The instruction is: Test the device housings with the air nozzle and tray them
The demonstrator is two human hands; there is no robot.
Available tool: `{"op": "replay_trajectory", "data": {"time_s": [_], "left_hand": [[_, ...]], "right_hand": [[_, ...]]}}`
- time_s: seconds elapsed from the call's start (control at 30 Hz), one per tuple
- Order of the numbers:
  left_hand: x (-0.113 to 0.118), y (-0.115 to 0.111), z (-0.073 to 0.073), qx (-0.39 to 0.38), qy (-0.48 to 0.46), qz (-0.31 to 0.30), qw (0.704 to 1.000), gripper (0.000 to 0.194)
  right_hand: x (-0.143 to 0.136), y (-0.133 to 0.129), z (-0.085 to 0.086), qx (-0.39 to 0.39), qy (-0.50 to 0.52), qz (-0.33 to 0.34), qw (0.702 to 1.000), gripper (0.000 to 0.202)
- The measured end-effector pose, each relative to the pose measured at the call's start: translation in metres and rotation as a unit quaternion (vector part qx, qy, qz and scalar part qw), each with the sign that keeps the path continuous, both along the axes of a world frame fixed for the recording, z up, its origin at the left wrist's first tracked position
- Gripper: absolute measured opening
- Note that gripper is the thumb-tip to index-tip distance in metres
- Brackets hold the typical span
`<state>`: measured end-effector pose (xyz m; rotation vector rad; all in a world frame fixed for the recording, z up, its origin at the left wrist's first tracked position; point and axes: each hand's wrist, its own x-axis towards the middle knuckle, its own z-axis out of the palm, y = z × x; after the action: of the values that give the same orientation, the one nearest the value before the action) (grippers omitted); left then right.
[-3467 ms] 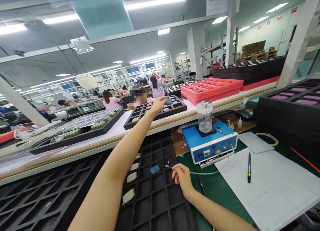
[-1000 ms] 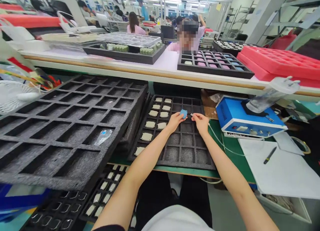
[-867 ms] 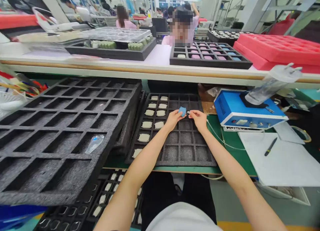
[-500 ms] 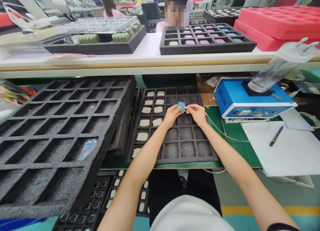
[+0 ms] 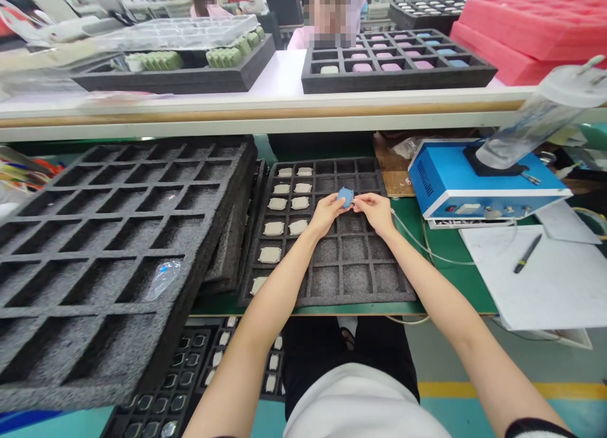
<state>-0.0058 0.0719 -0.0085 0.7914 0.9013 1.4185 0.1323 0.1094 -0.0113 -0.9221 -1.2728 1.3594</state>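
Note:
My left hand (image 5: 326,214) is closed on a small blue squarish plastic part (image 5: 346,197), held tilted above the foam tray. Close against the part's right edge, my right hand (image 5: 375,212) is pinched with thumb and fingertips together. What it grips is too small and covered to name. Under both hands lies a black foam tray (image 5: 325,278) with square compartments. Its two left columns hold several cream-coloured parts (image 5: 270,255) of similar shape. A thin clear tube (image 5: 429,253) runs from beside my right hand toward a blue box-shaped device.
The blue device (image 5: 490,185) carries a clear cylinder (image 5: 524,119). Paper (image 5: 564,286) with a pen (image 5: 528,253) lies at right. Stacked foam trays (image 5: 183,261) rise at left. A shelf (image 5: 284,119) with trays crosses ahead; a person sits beyond it. More trays (image 5: 184,362) are below the table edge.
The camera view has tilted down slightly. The blue part has turned a little in my left hand, and my right hand stays at its edge.

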Motion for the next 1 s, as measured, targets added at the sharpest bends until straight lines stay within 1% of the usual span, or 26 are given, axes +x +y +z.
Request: {"op": "replay_trajectory", "data": {"time_s": [0.1,0.23,0.37,0.5,0.6,0.67,0.77,0.87,0.93,1.0], "left_hand": [[-0.001,0.0,0.0,-0.003,-0.002,-0.005,1.0,0.028],[-0.004,0.001,0.001,-0.011,-0.013,-0.014,1.0,0.027],[-0.007,0.001,0.002,-0.03,-0.022,-0.025,0.999,0.027],[-0.007,0.0,0.002,-0.051,-0.023,-0.027,0.998,0.022],[-0.009,-0.001,0.004,-0.067,-0.025,-0.036,0.997,0.02],[-0.01,-0.002,0.006,-0.08,-0.031,-0.054,0.995,0.019],[-0.015,-0.003,0.01,-0.096,-0.041,-0.094,0.99,0.017],[-0.021,0.0,0.008,-0.102,-0.045,-0.127,0.986,0.015],[-0.024,0.004,0.005,-0.105,-0.038,-0.144,0.983,0.016],[-0.025,0.006,0.004,-0.106,-0.025,-0.146,0.983,0.014]], "right_hand": [[0.001,0.0,-0.001,-0.013,0.013,0.006,1.0,0.022],[0.001,0.0,0.0,-0.031,0.032,0.035,0.998,0.026],[0.003,-0.002,0.001,-0.045,0.044,0.061,0.996,0.029],[0.003,-0.002,0.002,-0.056,0.064,0.087,0.993,0.029],[0.002,-0.001,0.001,-0.059,0.08,0.103,0.99,0.036],[0.002,-0.001,0.002,-0.059,0.08,0.118,0.988,0.042],[0.001,-0.003,0.001,-0.058,0.074,0.149,0.984,0.046],[-0.001,-0.002,-0.004,-0.055,0.074,0.168,0.981,0.048],[-0.002,-0.001,-0.006,-0.069,0.068,0.169,0.981,0.051],[-0.002,-0.001,-0.004,-0.066,0.062,0.158,0.983,0.052]]}}
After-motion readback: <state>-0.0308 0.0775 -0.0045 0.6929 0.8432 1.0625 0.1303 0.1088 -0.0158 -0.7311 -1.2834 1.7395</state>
